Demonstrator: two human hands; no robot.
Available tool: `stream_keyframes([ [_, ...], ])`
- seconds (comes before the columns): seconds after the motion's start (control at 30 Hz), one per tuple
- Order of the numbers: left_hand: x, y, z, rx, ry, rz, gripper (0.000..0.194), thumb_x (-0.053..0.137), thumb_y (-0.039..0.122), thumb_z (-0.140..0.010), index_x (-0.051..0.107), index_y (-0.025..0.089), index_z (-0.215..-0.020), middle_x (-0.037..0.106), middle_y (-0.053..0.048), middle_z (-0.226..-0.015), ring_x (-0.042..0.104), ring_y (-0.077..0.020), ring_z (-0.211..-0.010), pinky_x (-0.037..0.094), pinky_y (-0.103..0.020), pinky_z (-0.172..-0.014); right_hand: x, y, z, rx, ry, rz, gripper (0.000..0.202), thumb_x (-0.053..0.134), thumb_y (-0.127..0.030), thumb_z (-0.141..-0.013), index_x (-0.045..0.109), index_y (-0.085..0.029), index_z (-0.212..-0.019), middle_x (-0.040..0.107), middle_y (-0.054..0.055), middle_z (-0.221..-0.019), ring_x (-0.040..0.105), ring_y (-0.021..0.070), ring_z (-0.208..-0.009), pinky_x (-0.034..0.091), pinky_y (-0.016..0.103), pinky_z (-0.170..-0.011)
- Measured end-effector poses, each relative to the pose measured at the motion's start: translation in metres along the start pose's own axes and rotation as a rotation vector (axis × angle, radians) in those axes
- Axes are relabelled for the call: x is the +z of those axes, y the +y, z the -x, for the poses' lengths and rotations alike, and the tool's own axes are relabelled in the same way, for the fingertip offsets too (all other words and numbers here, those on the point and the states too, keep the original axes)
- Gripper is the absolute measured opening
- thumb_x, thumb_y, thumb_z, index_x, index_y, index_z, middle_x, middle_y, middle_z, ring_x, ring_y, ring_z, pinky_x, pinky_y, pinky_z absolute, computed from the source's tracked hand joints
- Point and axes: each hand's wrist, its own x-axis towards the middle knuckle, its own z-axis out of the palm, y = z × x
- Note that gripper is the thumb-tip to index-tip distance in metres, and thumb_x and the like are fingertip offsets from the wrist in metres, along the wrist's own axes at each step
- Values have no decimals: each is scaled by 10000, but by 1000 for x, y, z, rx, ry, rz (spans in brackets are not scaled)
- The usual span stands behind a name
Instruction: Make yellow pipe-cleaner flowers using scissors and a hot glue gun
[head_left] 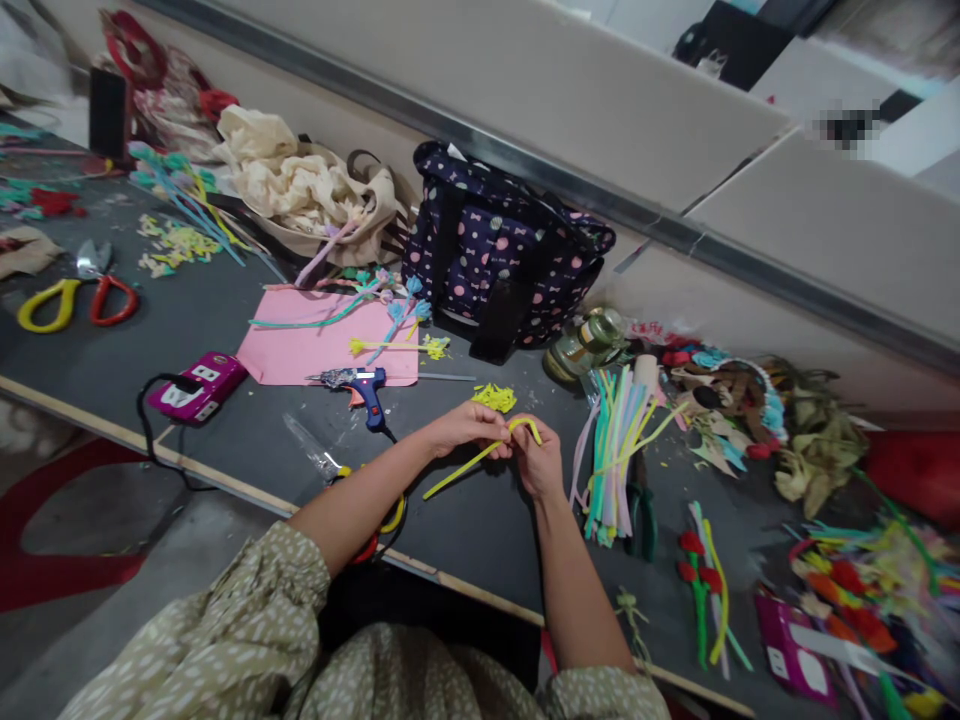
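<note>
Between my two hands is a yellow pipe cleaner (457,474), its upper end bent over in a hook and its straight tail slanting down to the left. The fingers of my left hand (472,426) pinch it near the bend. On the other side, my right hand (537,458) is closed on it by the hooked end. Just beyond my left hand lies a small pile of yellow clippings (494,397). A blue glue gun (364,390) rests on the dark table, left of my hands. Scissors with a yellow and red handle (393,512) lie partly under my left forearm.
A bundle of pastel pipe cleaners (616,450) lies at the right. Behind stand a patterned dark bag (502,245) and a green jar (583,345). Pink paper (300,345) and a purple power strip (199,386) are on the left, with a black cord near the table's edge.
</note>
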Motion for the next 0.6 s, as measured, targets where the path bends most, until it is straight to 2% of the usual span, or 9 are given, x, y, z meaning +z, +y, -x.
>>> stream_keyframes([
  [0.23,0,1,0,0,-28,-11,343,748,407,-665,669,84,-747,683,-86,-694,620,-135,-612,477,-264,-628,6,0,1,33,19,-84,237,750,-391,-692,616,-197,-708,558,-25,-631,482,87,-500,420,201,-458],
  [0.43,0,-1,0,5,-34,-19,313,746,379,-673,664,81,-722,675,-78,-666,609,-124,-585,468,-260,-618,7,5,4,85,-3,-148,209,716,-352,-744,573,-201,-723,566,-48,-588,479,76,-426,433,206,-436],
  [0.6,-1,-1,0,43,24,28,335,741,398,-682,666,80,-754,685,-91,-703,614,-124,-605,464,-249,-613,5,6,1,44,68,-143,225,709,-382,-746,589,-192,-732,564,-40,-638,504,78,-497,452,213,-492],
])
